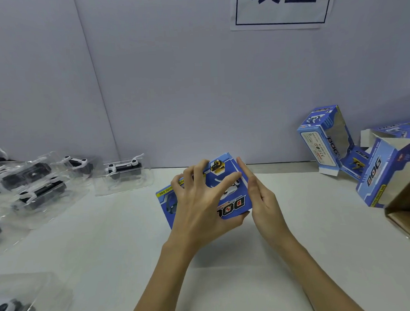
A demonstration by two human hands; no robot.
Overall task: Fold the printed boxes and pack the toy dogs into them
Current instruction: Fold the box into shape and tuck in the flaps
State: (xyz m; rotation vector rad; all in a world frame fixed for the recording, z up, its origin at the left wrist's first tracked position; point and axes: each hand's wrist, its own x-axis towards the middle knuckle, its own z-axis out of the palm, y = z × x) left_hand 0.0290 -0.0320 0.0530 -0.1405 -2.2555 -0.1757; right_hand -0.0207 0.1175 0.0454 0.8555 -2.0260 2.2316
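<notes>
Holding the blue printed box (pixel 227 197) low over the tabletop (pixel 253 283) at centre, the left hand (pixel 199 203) has a wide-spread grip across its face; the right hand (pixel 261 197) presses straight-fingered on the right side. The toy dogs (pixel 124 169) lie far left, nearer the left hand.

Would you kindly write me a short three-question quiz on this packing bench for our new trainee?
1. True or false: the left hand grips the blue printed box at the bench middle.
2. The toy dogs in clear trays lie on which side of the table: A left, B right, C behind the sign?
3. Fill in: the right hand rests with straight fingers against the box's ____ side.

Key
1. True: its fingers spread over the top and the thumb curls under.
2. A. The folded boxes and a brown carton are on the right.
3. Right.
</notes>
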